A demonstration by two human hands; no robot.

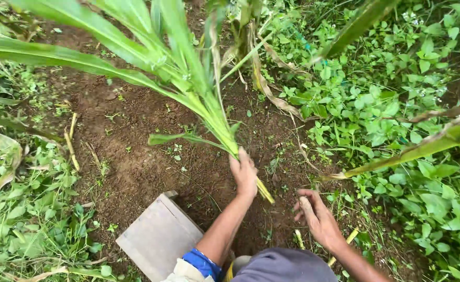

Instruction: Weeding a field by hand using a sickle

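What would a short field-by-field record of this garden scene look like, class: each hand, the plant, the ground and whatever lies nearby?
left hand: gripping the plant's stalks low down
right hand: open, fingers spread, just above the soil
plant: long green leaves fanning up and left
soil: bare, brown, with scattered sprouts
flat grey board: lying on the ground beside the left forearm
weeds: dense green cover on the right

Leaf tips point(42, 52) cut off at frame edge; stalk point(264, 190) base hidden behind left hand point(244, 175).
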